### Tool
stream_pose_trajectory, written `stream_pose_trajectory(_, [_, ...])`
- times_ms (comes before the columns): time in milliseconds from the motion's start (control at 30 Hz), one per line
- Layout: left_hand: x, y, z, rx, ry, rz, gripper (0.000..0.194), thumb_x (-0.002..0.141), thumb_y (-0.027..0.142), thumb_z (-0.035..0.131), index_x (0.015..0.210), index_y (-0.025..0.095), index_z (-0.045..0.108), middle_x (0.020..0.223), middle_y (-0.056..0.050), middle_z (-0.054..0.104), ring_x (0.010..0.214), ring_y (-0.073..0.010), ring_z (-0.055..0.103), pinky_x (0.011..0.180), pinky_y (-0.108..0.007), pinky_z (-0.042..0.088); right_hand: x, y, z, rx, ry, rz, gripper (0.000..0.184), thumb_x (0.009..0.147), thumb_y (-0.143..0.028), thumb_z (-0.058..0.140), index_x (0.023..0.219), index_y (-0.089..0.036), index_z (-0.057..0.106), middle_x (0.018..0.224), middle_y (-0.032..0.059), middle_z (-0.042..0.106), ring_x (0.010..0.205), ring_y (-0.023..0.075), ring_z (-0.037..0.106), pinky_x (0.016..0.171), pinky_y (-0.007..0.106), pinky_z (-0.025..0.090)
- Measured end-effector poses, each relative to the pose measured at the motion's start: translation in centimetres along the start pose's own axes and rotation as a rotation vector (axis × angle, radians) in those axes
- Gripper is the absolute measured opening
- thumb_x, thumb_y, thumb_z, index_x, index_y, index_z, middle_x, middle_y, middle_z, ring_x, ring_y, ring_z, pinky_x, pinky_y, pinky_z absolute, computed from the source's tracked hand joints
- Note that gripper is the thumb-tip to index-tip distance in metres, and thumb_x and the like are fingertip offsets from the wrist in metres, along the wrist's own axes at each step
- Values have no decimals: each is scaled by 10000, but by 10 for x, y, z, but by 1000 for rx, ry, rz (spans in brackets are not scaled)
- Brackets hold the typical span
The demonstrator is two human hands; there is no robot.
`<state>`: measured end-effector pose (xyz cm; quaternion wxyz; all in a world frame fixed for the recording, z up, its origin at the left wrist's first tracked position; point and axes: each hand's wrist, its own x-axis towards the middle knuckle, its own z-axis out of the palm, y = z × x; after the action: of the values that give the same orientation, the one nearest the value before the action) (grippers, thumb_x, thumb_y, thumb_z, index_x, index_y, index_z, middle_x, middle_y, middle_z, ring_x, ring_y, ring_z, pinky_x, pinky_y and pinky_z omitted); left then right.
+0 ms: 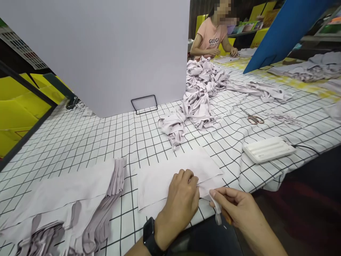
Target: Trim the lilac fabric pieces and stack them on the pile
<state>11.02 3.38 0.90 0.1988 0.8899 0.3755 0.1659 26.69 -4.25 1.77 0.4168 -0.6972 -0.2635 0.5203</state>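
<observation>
A pale pinkish-white fabric piece (157, 185) lies flat near the table's front edge. My left hand (183, 195), with a black watch on its wrist, rests on that piece with its fingers curled at the cloth's right part; the fingertips are partly hidden. Just to the right, my right hand (237, 206) pinches a narrow fabric strip (217, 211) that hangs over the edge. Something orange (226, 216) shows under its fingers, mostly covered, and I cannot make out its kind. On the left lies a stack of similar fabric pieces (71, 185) with bunched straps hanging forward.
A tangled heap of fabric (198, 96) lies further back. Scissors (253, 118) and a white power strip (269, 149) sit on the right of the grid-patterned tablecloth (128, 138). A large pale panel (119, 53) and a blue panel (282, 39) stand up. Another person (210, 39) works behind.
</observation>
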Motion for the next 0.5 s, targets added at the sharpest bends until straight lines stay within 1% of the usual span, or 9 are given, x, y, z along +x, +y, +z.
stream_pose_trajectory(67, [5,-2,2,-3,8,1,144,908,64,522,913,180,605,970,-64,622,875,-242,561,735,-398,524,5,-4,3,-28,-30,37,459,736,-617,733,664,-164,723,407,-22,517,371,94,413,383,212,291])
stream_pose_trajectory(133, [7,-4,3,-40,22,2,159,912,53,507,879,176,602,942,-64,615,861,-235,567,730,-388,535,9,-5,5,-51,-45,55,448,763,-602,711,657,-166,715,390,-29,495,375,96,423,385,205,294])
stream_pose_trajectory(333, [7,-10,6,-117,72,20,210,899,8,487,839,169,608,912,-58,613,827,-217,572,704,-366,535,17,-9,10,-52,-4,76,413,746,-553,736,606,-169,678,391,-48,463,356,81,375,381,209,277])
stream_pose_trajectory(500, [6,-9,10,-111,119,55,209,898,13,493,801,165,598,874,-46,608,793,-209,547,676,-373,499,22,-17,16,-50,31,55,421,774,-547,704,598,-166,663,402,-56,436,382,70,340,405,206,257])
